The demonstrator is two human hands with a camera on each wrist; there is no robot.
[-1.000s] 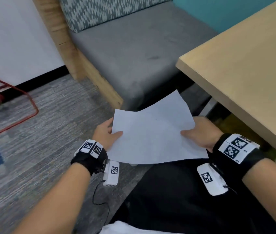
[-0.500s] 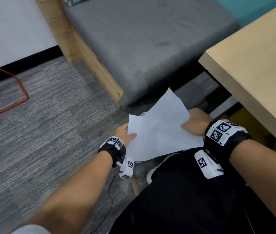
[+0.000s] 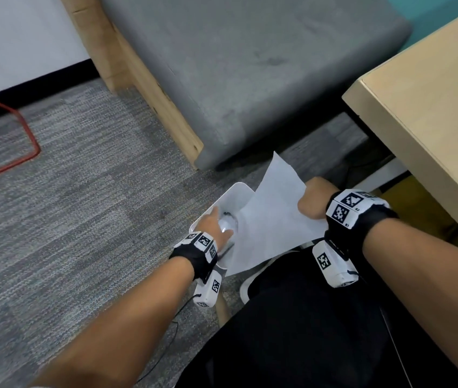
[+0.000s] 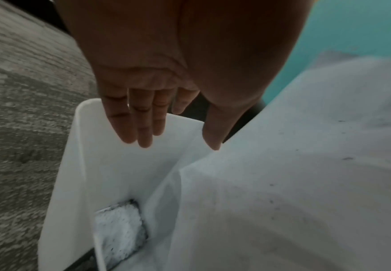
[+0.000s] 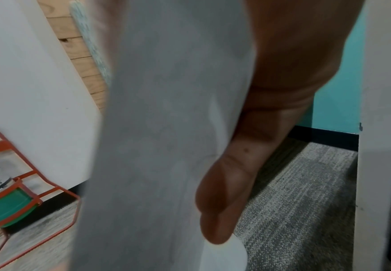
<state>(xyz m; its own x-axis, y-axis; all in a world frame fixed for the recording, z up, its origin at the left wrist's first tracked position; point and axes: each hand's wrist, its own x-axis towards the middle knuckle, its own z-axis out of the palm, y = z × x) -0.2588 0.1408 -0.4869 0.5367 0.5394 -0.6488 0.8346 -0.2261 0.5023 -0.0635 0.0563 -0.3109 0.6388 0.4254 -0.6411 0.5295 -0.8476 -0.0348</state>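
A white sheet of paper (image 3: 274, 219) hangs tilted over a white bin (image 3: 236, 189) on the carpet. My right hand (image 3: 313, 204) pinches the sheet's right edge; the right wrist view shows the thumb (image 5: 227, 192) pressed on the paper (image 5: 162, 146). My left hand (image 3: 215, 224) is off the sheet, held flat with straight fingers (image 4: 141, 124) over the bin's open top (image 4: 120, 174). The paper (image 4: 282, 183) dips into the bin on the right. A grey speckled item (image 4: 120, 229) lies at the bin's bottom.
A grey upholstered bench (image 3: 250, 65) with a wooden base stands ahead. A light wooden table (image 3: 432, 121) juts in from the right, above my right arm. A red wire frame (image 3: 26, 135) sits on the carpet at far left. My dark-trousered legs fill the lower middle.
Both hands have dropped toward the floor with the paper. My left hand has let go of the sheet's left edge and opened over the white bin, now in view.
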